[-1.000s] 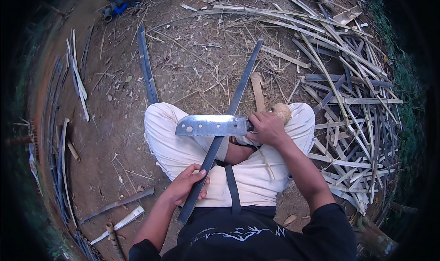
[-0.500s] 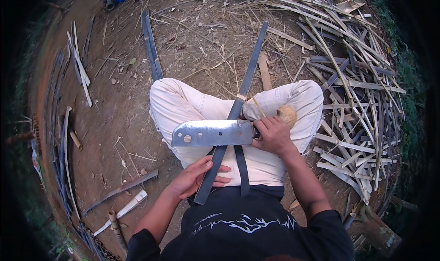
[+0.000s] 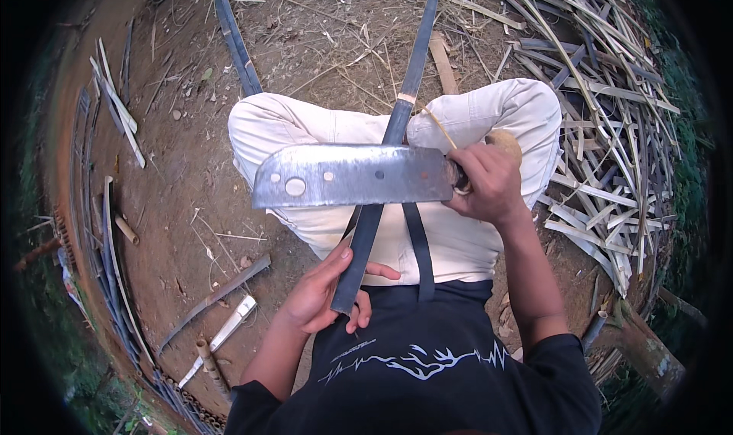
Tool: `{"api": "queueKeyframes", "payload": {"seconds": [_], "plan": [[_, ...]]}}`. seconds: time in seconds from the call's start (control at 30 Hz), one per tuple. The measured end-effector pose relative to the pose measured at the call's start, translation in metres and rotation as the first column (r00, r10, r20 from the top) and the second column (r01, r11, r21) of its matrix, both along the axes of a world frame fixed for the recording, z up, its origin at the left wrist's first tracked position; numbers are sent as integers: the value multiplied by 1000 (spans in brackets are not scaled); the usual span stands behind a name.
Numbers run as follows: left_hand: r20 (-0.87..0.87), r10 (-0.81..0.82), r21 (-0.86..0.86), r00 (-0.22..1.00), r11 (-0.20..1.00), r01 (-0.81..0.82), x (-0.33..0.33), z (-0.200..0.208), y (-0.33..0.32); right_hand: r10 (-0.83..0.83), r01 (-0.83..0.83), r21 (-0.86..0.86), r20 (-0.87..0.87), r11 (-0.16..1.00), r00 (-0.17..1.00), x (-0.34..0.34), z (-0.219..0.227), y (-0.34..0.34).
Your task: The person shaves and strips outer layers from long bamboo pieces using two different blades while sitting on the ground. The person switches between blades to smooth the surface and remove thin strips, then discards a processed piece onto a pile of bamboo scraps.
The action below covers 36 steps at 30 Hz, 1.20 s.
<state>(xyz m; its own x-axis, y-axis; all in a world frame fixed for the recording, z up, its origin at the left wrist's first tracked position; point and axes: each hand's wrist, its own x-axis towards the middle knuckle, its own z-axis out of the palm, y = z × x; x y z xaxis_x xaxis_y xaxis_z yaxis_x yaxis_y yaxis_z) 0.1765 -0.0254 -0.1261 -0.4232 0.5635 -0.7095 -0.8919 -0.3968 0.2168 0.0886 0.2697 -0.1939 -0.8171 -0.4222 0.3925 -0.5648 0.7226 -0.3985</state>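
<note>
A long dark strip of split bamboo (image 3: 363, 244) slants across my lap, its far part lying on the ground beyond my crossed legs. My left hand (image 3: 314, 291) holds its near end, the thumb along the left edge and the fingers passing behind it. In my right hand (image 3: 492, 183) is the handle of a broad cleaver (image 3: 343, 177). Its wide, holed steel blade points left and crosses over the strip, hiding part of it; whether blade and strip touch I cannot tell. The rounded pale end of the handle (image 3: 507, 142) sticks out past my fist.
A big heap of split bamboo pieces (image 3: 603, 148) covers the ground at the right. Long dark bamboo lengths (image 3: 114, 274) line the left side. Another dark strip (image 3: 238, 45) lies beyond my left knee. A stump-like piece of wood (image 3: 649, 351) is at the lower right.
The cleaver has been lifted and looks larger, its blade still across the strip. My left fingers have spread somewhat at the strip's near end. The whole view has shifted a little.
</note>
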Motion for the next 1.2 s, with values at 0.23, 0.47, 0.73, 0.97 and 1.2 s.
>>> {"api": "queueKeyframes", "payload": {"seconds": [0.23, 0.47, 0.73, 0.97, 1.2], "plan": [[37, -30, -198, 999, 980, 37, 14, -3, -7, 134, -133, 91, -8, 987, 991, 27, -2, -16], [-62, -70, -308, 996, 950, 48, 21, -1, 5, 179, -184, 36, 108, 982, 978, 36, -10, -14], [-60, -44, -348, 997, 937, 21, -26, -7, 32, 105, -114, 30, 211, 993, 972, 9, -9, -19], [19, 101, -142, 995, 985, -97, -27, -31, 32, 154, -182, 54, 337, 982, 929, -2, -9, -19], [83, 136, 20, 987, 990, -139, -32, -36, 40, 168, -155, -68, 283, 986, 944, -1, -10, -13]]}}
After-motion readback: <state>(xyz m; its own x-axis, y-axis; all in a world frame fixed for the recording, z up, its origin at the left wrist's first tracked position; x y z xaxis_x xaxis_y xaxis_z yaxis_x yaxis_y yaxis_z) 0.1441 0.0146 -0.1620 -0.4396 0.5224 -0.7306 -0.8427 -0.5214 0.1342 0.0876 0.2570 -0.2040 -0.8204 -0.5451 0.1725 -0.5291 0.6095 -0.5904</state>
